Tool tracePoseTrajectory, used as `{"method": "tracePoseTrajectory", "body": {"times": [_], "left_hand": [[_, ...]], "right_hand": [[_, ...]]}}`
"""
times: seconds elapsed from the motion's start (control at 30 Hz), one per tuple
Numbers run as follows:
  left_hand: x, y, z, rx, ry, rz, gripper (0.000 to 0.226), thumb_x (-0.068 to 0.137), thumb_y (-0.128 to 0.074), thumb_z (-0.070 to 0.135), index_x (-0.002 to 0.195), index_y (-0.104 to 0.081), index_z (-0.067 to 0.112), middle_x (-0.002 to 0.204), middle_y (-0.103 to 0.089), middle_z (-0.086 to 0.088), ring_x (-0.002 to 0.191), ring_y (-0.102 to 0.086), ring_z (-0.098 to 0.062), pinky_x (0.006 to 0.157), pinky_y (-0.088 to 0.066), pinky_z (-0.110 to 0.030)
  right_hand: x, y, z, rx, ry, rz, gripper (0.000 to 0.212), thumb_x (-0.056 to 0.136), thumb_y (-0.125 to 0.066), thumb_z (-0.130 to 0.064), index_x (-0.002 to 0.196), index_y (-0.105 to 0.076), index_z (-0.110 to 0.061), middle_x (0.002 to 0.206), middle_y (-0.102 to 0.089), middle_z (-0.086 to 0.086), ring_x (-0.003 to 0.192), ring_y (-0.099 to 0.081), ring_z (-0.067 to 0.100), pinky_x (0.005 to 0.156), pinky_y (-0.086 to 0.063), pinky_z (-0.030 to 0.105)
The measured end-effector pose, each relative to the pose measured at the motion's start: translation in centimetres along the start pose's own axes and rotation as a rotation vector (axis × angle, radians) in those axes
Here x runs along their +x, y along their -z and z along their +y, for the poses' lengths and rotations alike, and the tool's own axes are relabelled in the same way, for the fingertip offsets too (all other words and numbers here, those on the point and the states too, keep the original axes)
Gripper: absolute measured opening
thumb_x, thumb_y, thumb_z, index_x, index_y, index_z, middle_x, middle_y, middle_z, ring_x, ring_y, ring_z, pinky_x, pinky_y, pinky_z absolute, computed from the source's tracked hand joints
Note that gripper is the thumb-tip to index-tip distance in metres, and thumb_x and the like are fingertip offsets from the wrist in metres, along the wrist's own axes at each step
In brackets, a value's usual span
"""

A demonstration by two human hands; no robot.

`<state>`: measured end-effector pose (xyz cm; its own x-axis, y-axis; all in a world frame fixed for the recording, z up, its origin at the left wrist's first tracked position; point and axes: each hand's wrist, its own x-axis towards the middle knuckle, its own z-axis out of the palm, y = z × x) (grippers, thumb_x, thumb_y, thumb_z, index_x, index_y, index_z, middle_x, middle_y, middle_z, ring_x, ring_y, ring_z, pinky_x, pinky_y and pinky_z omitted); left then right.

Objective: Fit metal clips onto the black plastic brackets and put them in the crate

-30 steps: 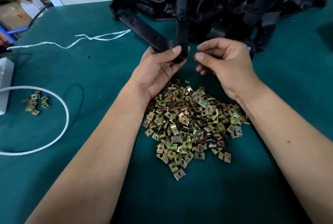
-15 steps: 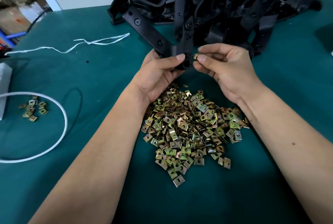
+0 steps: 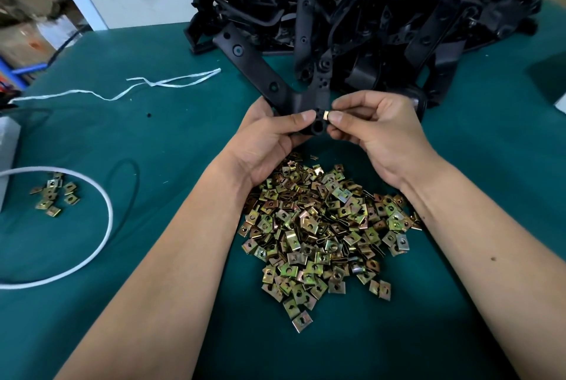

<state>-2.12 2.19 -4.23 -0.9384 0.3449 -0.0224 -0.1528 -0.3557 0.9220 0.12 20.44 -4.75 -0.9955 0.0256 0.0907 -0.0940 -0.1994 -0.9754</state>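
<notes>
My left hand [image 3: 269, 137] grips the near end of a V-shaped black plastic bracket [image 3: 260, 73], thumb on top near its tip. My right hand [image 3: 376, 131] pinches a small metal clip [image 3: 326, 115] between thumb and forefinger and holds it against the bracket's right edge at the tip. Below both hands lies a heap of brass-coloured metal clips [image 3: 324, 232] on the green table. A big pile of black brackets [image 3: 398, 12] fills the far side of the table. No crate is in view.
A white cord loop [image 3: 104, 239] lies at the left with a few loose clips [image 3: 53, 194] inside it. A white plastic strap [image 3: 165, 84] trails across the far left. The table edge [image 3: 92, 32] borders shelving with cartons [image 3: 24, 40] at the far left.
My right hand has brought the clip up to the bracket's tip, where it now touches the edge. Both hands and the bracket sit lower and nearer in view.
</notes>
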Motion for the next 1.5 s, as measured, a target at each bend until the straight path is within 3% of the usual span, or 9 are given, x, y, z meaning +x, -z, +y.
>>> {"method": "tracePoseTrajectory", "body": {"times": [0.27,0.6,0.77,0.83,0.93,1.03,1.27,1.4,1.5], "left_hand": [[-0.2,0.0,0.0,-0.052,-0.013,-0.007,0.044,0.090,-0.058,-0.011,0.133,-0.049,-0.009,0.123,-0.067,-0.022,0.110,-0.069,-0.031,0.096,-0.057,-0.042],[0.2,0.0,-0.6,0.086,-0.057,-0.025,0.047,0.092,-0.059,-0.013,0.137,-0.044,-0.011,0.126,-0.066,-0.025,0.114,-0.067,-0.035,0.098,-0.057,-0.043],[0.1,0.2,-0.4,0.075,-0.085,0.015,0.049,0.091,-0.061,-0.014,0.136,-0.044,-0.015,0.128,-0.064,-0.030,0.115,-0.066,-0.037,0.102,-0.054,-0.048],[-0.2,0.9,0.5,0.032,-0.101,0.068,0.044,0.089,-0.065,-0.013,0.130,-0.049,-0.015,0.119,-0.070,-0.024,0.106,-0.070,-0.031,0.096,-0.058,-0.041],[-0.5,2.5,1.6,-0.100,-0.120,0.157,0.019,0.089,-0.064,-0.011,0.103,-0.063,0.001,0.095,-0.076,-0.009,0.088,-0.073,-0.020,0.080,-0.059,-0.029],[-0.6,3.2,2.0,-0.201,-0.118,0.223,0.017,0.088,-0.062,-0.008,0.092,-0.065,0.008,0.087,-0.073,-0.006,0.083,-0.072,-0.017,0.076,-0.057,-0.027],[-0.4,3.1,1.6,-0.325,-0.076,0.238,0.010,0.088,-0.066,0.001,0.097,-0.065,0.005,0.095,-0.070,-0.010,0.090,-0.070,-0.021,0.077,-0.059,-0.028],[-0.4,2.7,1.7,-0.356,-0.076,0.241,0.026,0.075,-0.072,0.007,0.100,-0.066,0.004,0.093,-0.073,-0.008,0.090,-0.074,-0.020,0.075,-0.059,-0.029],[-0.3,2.5,1.7,-0.355,-0.073,0.254,0.037,0.073,-0.073,0.006,0.108,-0.061,0.006,0.098,-0.070,-0.009,0.090,-0.073,-0.020,0.082,-0.060,-0.031]], "right_hand": [[-0.1,-0.4,-0.1,-0.125,0.028,0.024,0.007,0.088,-0.077,-0.005,0.094,-0.075,-0.006,0.077,-0.072,0.004,0.066,-0.066,0.015,0.056,-0.052,0.022],[0.0,0.1,0.0,-0.198,0.030,-0.017,0.012,0.092,-0.073,-0.005,0.082,-0.076,-0.011,0.069,-0.062,0.006,0.062,-0.055,0.014,0.050,-0.038,0.020],[0.0,0.0,0.2,-0.185,0.044,-0.031,0.009,0.096,-0.070,-0.010,0.092,-0.078,-0.011,0.075,-0.066,0.007,0.068,-0.057,0.016,0.053,-0.041,0.022],[-0.1,-0.1,0.3,-0.317,0.069,-0.057,0.010,0.098,-0.069,-0.018,0.100,-0.079,-0.017,0.079,-0.071,0.000,0.072,-0.061,0.012,0.061,-0.046,0.023],[-0.3,-0.8,0.5,-0.790,0.215,-0.198,0.017,0.095,-0.073,-0.027,0.111,-0.079,-0.025,0.099,-0.072,-0.013,0.091,-0.065,0.003,0.084,-0.049,0.025],[-0.5,-2.1,0.5,-1.030,0.286,-0.293,0.021,0.092,-0.076,-0.027,0.113,-0.078,-0.028,0.103,-0.063,-0.010,0.089,-0.057,0.008,0.083,-0.047,0.031],[-0.8,-1.7,0.1,-0.879,0.262,-0.368,0.013,0.086,-0.081,-0.015,0.094,-0.079,-0.026,0.094,-0.067,-0.008,0.085,-0.061,0.016,0.082,-0.051,0.043],[-0.8,-2.0,0.0,-0.913,0.275,-0.446,0.019,0.090,-0.079,-0.020,0.104,-0.080,-0.032,0.098,-0.067,-0.010,0.091,-0.063,0.013,0.085,-0.051,0.041],[-0.7,-1.7,0.0,-0.871,0.262,-0.462,0.016,0.089,-0.079,-0.016,0.096,-0.079,-0.031,0.093,-0.070,-0.013,0.087,-0.064,0.010,0.083,-0.052,0.039]]}}
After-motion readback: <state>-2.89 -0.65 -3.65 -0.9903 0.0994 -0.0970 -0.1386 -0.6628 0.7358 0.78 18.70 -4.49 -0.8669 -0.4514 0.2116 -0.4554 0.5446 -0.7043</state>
